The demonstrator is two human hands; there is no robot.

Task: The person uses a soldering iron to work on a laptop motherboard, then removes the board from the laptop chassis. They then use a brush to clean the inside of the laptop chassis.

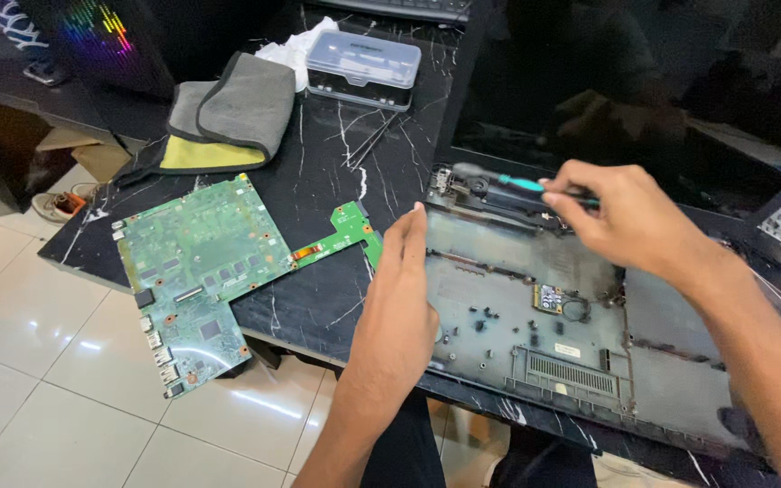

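Presently, right hand (pixel 621 217) fingers pinch a teal-handled brush (pixel 508 181) over the opened laptop base (pixel 517 316), on the surface; left hand (pixel 399 307), fingers extended, braces its edge. Hinge-corner cleaning underway; light strokes appear advisable.

1. A black marble-look worktop (pixel 318 181) with white veins fills the middle.
2. Glossy pale floor tiles (pixel 47 361) reflect overhead light.
3. Rainbow lighting (pixel 97 27) glows top left, possibly from a computer case.

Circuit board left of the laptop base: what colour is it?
Green, with a darker chip; the circuit board shows best in the head view.
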